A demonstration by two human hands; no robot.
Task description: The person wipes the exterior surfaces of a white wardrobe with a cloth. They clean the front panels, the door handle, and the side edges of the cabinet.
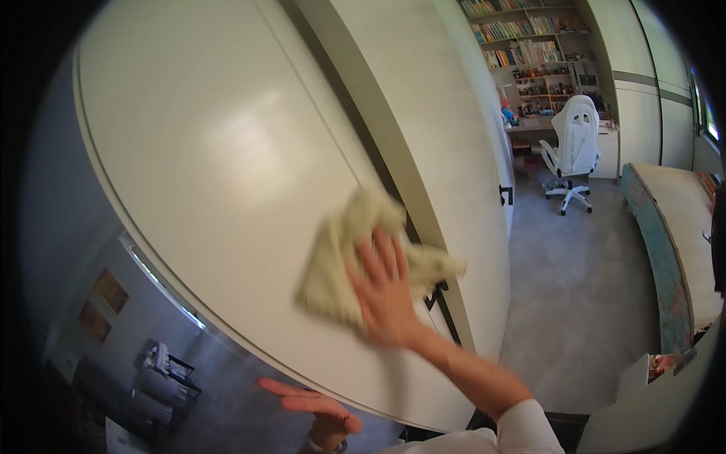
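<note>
My right hand (388, 301) presses a pale yellow-green cloth (334, 278) against the white door panel (227, 187), its fingers spread over the fabric. The cloth looks bunched, with one end trailing to the right past a black door handle (437, 295), and is partly blurred. Low in the view, my left hand (315, 403) is beside the door's edge with its fingers extended and nothing in it; a band circles that wrist.
On the right, a doorway side with a black handle (506, 195) opens to a room holding a white swivel chair (577, 136), bookshelves (524, 37) and a bed-like piece (675, 210). At lower left are a chair with covers (156, 386) and framed pictures (110, 290).
</note>
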